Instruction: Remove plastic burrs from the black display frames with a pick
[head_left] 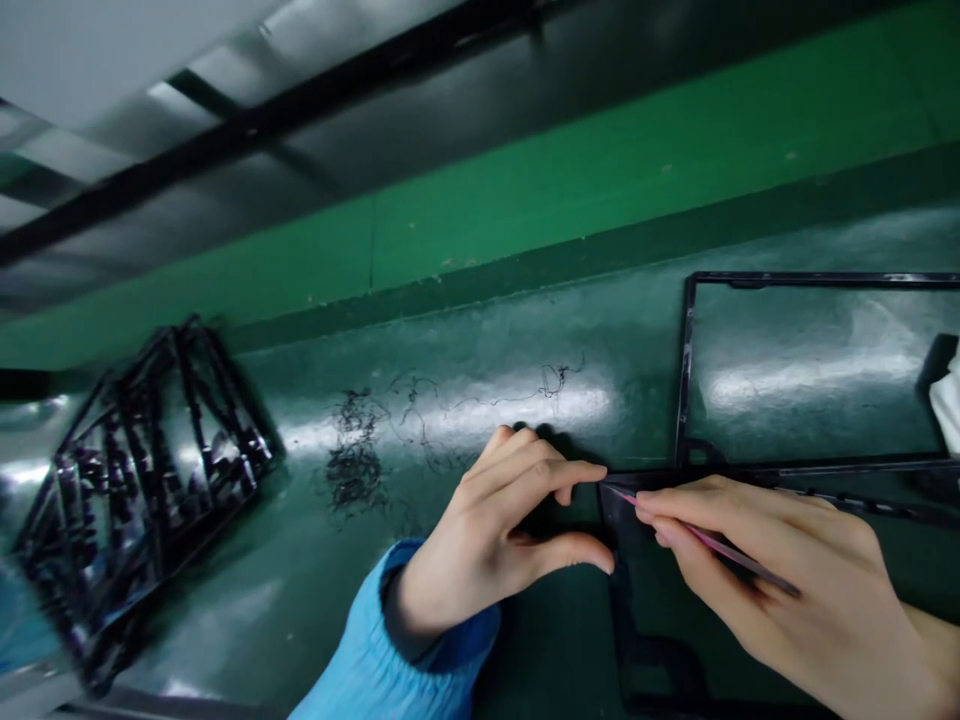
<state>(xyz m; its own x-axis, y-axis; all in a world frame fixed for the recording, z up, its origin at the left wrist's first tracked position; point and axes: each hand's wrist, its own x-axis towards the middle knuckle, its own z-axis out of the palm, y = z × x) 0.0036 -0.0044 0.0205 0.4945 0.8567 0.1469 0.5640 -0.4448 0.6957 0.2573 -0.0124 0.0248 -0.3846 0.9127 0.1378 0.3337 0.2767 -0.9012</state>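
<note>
1. The shiny green table [300, 600] lay under my hands.
2. My right hand [787, 580] pinched a thin pink tool [720, 548] like a pencil.
3. The tool lay slanted, and its tip pointed left at the corner of the near black frame [622, 600].
4. My left hand [495, 545] had its thumb and finger spread and steadied that corner. I think small, gentle strokes would work best.
5. Farther off lay black shavings [352, 460] and a second frame [684, 370].
</note>
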